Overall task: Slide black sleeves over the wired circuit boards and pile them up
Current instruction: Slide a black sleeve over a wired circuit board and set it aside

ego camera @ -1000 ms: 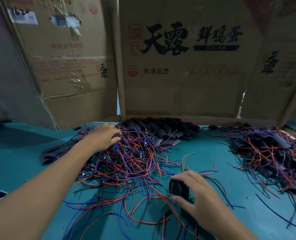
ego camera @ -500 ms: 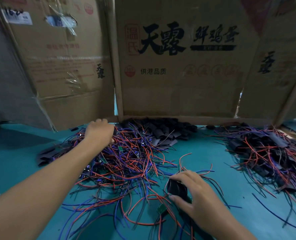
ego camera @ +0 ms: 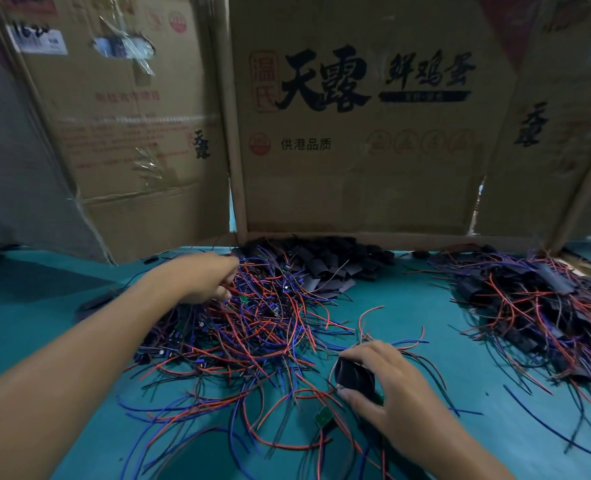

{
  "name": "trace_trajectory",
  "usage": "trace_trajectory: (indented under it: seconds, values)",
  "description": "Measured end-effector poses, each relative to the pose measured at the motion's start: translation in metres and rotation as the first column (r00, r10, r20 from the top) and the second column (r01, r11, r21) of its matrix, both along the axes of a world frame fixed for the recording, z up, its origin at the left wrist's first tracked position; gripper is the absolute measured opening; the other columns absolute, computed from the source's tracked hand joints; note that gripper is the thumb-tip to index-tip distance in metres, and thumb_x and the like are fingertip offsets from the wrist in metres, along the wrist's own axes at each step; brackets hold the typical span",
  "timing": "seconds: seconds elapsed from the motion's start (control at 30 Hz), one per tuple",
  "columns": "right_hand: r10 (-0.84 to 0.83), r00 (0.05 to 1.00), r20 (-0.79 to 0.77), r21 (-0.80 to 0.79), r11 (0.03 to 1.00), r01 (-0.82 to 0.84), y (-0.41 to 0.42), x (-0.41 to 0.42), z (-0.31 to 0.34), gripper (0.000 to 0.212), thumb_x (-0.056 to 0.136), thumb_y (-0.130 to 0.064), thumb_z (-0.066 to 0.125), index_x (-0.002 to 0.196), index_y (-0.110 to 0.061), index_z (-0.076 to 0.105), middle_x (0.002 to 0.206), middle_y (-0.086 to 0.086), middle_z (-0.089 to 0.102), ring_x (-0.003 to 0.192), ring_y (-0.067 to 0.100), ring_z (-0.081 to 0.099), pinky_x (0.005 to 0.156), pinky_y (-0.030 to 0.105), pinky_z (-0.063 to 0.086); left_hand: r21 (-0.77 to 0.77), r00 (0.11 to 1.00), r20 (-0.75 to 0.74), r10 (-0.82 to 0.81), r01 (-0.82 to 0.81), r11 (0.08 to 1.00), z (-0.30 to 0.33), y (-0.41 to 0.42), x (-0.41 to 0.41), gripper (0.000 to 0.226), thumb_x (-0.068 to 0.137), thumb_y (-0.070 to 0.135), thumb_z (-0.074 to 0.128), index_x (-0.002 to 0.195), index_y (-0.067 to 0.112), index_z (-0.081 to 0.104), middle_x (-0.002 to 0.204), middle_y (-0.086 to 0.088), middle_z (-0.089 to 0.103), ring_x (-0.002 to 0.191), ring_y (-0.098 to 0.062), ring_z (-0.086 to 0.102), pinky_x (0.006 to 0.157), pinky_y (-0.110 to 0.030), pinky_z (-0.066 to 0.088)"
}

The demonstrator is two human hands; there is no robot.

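A tangle of red, blue and black wired circuit boards (ego camera: 252, 323) covers the middle of the teal table. My left hand (ego camera: 204, 277) reaches into its far left part, fingers curled round some wires. My right hand (ego camera: 387, 386) grips an open black sleeve (ego camera: 353, 374) near the front, held between thumb and fingers. A small green board (ego camera: 323, 415) lies just below that sleeve among wires. Loose black sleeves (ego camera: 325, 268) are heaped at the back centre. Sleeved boards (ego camera: 543, 313) form a pile at the right.
Cardboard box walls (ego camera: 356, 150) stand along the back and sides of the teal table (ego camera: 408, 306). A few stray black sleeves (ego camera: 95, 303) lie at the left of the wire tangle. Long wire ends trail toward the front edge.
My left hand has shifted right within the tangle and closed its fingers on wires. My right hand stays in place holding the sleeve.
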State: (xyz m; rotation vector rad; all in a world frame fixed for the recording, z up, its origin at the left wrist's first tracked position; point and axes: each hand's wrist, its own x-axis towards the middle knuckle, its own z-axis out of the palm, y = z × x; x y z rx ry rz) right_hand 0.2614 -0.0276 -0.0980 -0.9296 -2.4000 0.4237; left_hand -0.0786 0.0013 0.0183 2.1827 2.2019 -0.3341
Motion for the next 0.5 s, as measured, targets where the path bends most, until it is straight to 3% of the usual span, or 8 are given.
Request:
trace_trajectory:
  seconds: [0.07, 0.13, 0.23, 0.3, 0.37, 0.5]
  values:
    - [-0.004, 1.0, 0.0, -0.002, 1.0, 0.004, 0.0, 0.0, 0.0, 0.041, 0.088, -0.053, 0.061, 0.125, -0.04, 0.048, 0.118, -0.029, 0.043, 0.114, -0.005, 0.041, 0.096, 0.018, 0.038, 0.026, 0.997, 0.059, -0.046, 0.044, 0.999, 0.007, -0.001, 0.006, 0.027, 0.094, 0.035, 0.064, 0.112, 0.023, 0.048, 0.099, 0.0, 0.057, 0.092, -0.021, 0.055, 0.084, -0.04, 0.048]
    - [-0.008, 1.0, -0.001, -0.006, 1.0, 0.008, 0.0, 0.001, 0.0, 0.041, 0.088, -0.054, 0.061, 0.124, -0.04, 0.048, 0.118, -0.03, 0.043, 0.115, -0.006, 0.04, 0.096, 0.017, 0.037, 0.087, 0.986, 0.103, -0.13, 0.121, 0.989, 0.015, -0.004, 0.015, 0.028, 0.095, 0.04, 0.062, 0.118, 0.028, 0.051, 0.101, 0.005, 0.057, 0.094, -0.018, 0.055, 0.082, -0.035, 0.047]
    - [-0.026, 0.999, -0.02, -0.01, 1.0, 0.025, 0.0, 0.001, 0.0, 0.039, 0.088, -0.052, 0.062, 0.123, -0.04, 0.05, 0.116, -0.028, 0.045, 0.113, -0.004, 0.043, 0.095, 0.017, 0.038, 0.214, 0.929, 0.283, -0.239, 0.181, 0.96, 0.027, -0.013, 0.034, 0.017, 0.094, 0.038, 0.064, 0.109, 0.03, 0.059, 0.091, 0.013, 0.062, 0.072, -0.007, 0.065, 0.066, -0.02, 0.046]
    - [-0.061, 0.997, -0.04, -0.009, 0.998, 0.06, 0.001, 0.002, 0.002, 0.039, 0.086, -0.048, 0.067, 0.122, -0.037, 0.053, 0.115, -0.024, 0.049, 0.111, 0.0, 0.047, 0.095, 0.019, 0.039, 0.303, 0.834, 0.476, -0.279, 0.142, 0.942, 0.034, -0.024, 0.047, 0.013, 0.093, 0.032, 0.067, 0.104, 0.029, 0.061, 0.083, 0.011, 0.064, 0.058, -0.009, 0.068, 0.056, -0.015, 0.047]
    - [-0.104, 0.99, -0.093, 0.006, 0.994, 0.105, 0.002, 0.003, 0.004, 0.04, 0.083, -0.041, 0.074, 0.119, -0.032, 0.059, 0.112, -0.019, 0.054, 0.107, 0.004, 0.053, 0.093, 0.02, 0.041, 0.396, 0.698, 0.641, -0.32, 0.057, 0.917, 0.038, -0.036, 0.056, 0.013, 0.091, 0.023, 0.069, 0.103, 0.024, 0.062, 0.081, 0.007, 0.065, 0.061, -0.016, 0.071, 0.053, -0.023, 0.055]
    - [-0.221, 0.951, -0.215, -0.034, 0.975, 0.219, 0.007, 0.011, 0.012, 0.038, 0.079, -0.037, 0.079, 0.111, -0.038, 0.06, 0.099, -0.02, 0.062, 0.093, 0.004, 0.06, 0.079, 0.024, 0.05, 0.502, 0.434, 0.817, -0.38, -0.209, 0.84, 0.028, -0.057, 0.064, 0.021, 0.087, 0.005, 0.072, 0.106, 0.014, 0.066, 0.089, -0.004, 0.07, 0.075, -0.029, 0.073, 0.068, -0.032, 0.062]
